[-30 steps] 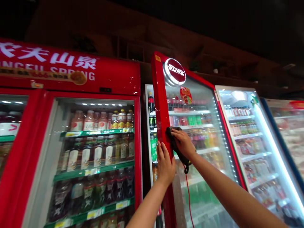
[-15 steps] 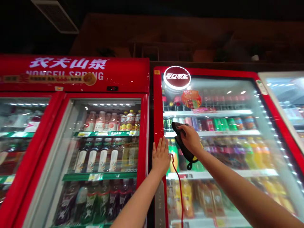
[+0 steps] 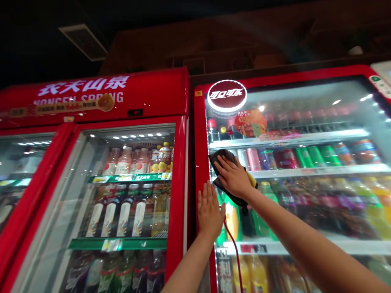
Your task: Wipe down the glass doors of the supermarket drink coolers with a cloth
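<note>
My left hand (image 3: 210, 211) lies flat with its fingers stretched out on the red left frame of a drinks fridge door (image 3: 201, 150). It holds nothing. To its upper right, my right hand (image 3: 233, 177) holds a dark cleaning cloth (image 3: 222, 155) with a yellow part and a small loop. Its fingers are spread over the cloth, pressing it to the glass near the door's left edge. The thumb is hidden. A thin red cord (image 3: 237, 256) hangs down beside my left hand.
Behind the glass, shelves hold cans (image 3: 308, 158) and bottles (image 3: 264, 207). A lit round sign (image 3: 227, 96) and an orange sticker (image 3: 250, 122) sit above the cloth. A second red fridge (image 3: 180, 175) stands at the left, with a narrow dark gap between the two.
My right hand has gone from gripping the bunched cloth to spreading its fingers flat over it. The cloth has moved slightly left. The view has shifted; my left hand stays on the frame.
</note>
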Available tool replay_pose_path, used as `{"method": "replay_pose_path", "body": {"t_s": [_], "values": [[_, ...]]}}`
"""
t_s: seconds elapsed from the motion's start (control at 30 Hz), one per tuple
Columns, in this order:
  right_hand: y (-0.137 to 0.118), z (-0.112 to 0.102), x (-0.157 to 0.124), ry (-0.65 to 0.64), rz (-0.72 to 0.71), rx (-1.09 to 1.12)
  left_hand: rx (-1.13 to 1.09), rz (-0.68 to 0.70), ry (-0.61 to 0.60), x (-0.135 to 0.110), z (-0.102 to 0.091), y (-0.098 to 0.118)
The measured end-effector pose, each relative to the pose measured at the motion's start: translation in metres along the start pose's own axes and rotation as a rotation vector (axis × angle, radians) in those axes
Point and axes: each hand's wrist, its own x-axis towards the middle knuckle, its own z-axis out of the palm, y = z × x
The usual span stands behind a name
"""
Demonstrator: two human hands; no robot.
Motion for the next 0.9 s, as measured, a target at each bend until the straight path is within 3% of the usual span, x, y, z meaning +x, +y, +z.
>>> {"method": "replay_pose_path", "body": {"t_s": [0.1,0.2,0.3,0.37,0.43,0.53,0.63,0.7,0.77,0.83,0.9], "values": [[0.004,0.006,0.01,-0.045,-0.1,-0.051,0.005,0.003,0.014,0.0,0.0,0.001],[0.019,0.004,0.039,-0.035,-0.117,-0.063,-0.004,0.008,0.017,0.0,-0.002,0.001],[0.035,0.003,0.058,0.058,0.065,-0.094,-0.013,0.009,0.021,0.0,-0.003,0.0],[0.034,0.004,0.051,0.134,0.262,-0.134,-0.023,0.009,0.025,0.001,-0.002,0.001],[0.024,0.007,0.035,0.152,0.345,-0.164,-0.038,0.011,0.034,0.002,-0.001,0.001],[0.011,0.007,0.019,0.037,0.121,-0.162,-0.062,0.014,0.067,0.004,0.0,0.001],[0.027,-0.002,0.024,-0.054,-0.031,-0.161,-0.101,0.023,0.095,0.006,-0.002,-0.002],[0.05,-0.01,0.025,-0.022,0.077,-0.189,-0.132,0.046,0.086,0.007,-0.006,-0.003],[0.071,-0.014,0.012,0.066,0.295,-0.221,-0.152,0.077,0.061,0.009,-0.009,-0.002],[0.078,-0.011,-0.013,0.15,0.491,-0.236,-0.164,0.099,0.034,0.011,-0.012,0.002],[0.072,-0.005,-0.037,0.157,0.517,-0.226,-0.176,0.113,0.011,0.014,-0.012,0.009]]}}
